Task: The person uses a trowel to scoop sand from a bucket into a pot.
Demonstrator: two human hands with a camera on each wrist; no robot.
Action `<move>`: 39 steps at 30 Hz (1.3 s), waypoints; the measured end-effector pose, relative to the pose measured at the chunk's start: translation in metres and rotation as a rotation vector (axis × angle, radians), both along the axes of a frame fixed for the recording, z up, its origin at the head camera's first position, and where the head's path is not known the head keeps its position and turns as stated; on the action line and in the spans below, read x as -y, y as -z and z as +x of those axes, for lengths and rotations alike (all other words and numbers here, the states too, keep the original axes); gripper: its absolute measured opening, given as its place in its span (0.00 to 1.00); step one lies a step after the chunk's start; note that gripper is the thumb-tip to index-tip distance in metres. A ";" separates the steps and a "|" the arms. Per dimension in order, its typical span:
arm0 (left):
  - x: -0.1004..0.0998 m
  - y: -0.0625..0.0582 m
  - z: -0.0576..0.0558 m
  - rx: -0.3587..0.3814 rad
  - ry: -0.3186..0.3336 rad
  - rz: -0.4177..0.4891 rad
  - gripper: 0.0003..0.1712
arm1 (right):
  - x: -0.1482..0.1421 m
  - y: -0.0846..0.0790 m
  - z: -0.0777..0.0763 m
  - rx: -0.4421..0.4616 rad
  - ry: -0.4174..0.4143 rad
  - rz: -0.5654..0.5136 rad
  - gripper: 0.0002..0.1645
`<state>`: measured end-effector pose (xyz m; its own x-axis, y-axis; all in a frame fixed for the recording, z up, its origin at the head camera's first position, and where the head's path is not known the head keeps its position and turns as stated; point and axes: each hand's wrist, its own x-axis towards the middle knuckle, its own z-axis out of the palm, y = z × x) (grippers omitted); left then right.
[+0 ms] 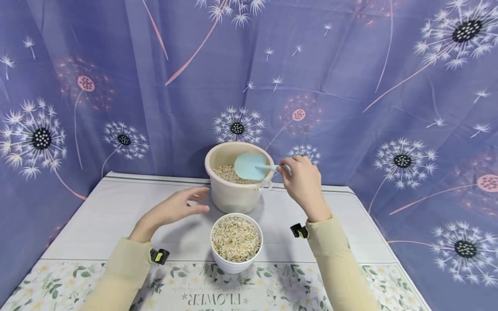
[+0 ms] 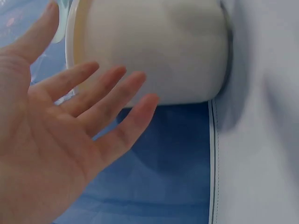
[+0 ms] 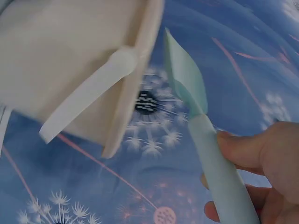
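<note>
My right hand [image 1: 301, 183] grips the handle of a light blue scoop [image 1: 249, 166], whose blade hangs over the rim of a beige bucket [image 1: 235, 196]. Small mixed-colour pebbles or gravel [image 1: 229, 173] lie inside that bucket. In the right wrist view the scoop [image 3: 187, 70] is seen edge-on, fingers and thumb around its handle. My left hand [image 1: 177, 208] hovers beside the bucket's near left side with fingers spread and nothing in them. In front of the bucket stands a white pot [image 1: 233, 265], filled to the rim with the same gravel [image 1: 236, 238].
Both containers stand on a table covered by a white cloth [image 1: 116, 203] with a flowered front strip [image 1: 186, 276]. A blue dandelion-print curtain [image 1: 186, 108] hangs close behind the bucket and along both sides. A white handle [image 3: 88, 95] hangs on the bucket's outer side.
</note>
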<state>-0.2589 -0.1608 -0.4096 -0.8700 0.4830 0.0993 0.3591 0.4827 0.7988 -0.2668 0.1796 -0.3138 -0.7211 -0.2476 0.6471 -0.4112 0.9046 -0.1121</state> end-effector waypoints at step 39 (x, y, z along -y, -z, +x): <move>-0.005 -0.006 -0.087 0.154 -0.041 0.314 0.54 | 0.050 0.021 -0.106 0.117 0.215 0.683 0.17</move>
<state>-0.3462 -0.1562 -0.4036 -0.9045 0.4137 0.1037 0.2083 0.2163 0.9539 -0.3728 0.1296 -0.3352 -0.8542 -0.4137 0.3148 -0.2359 0.8481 0.4745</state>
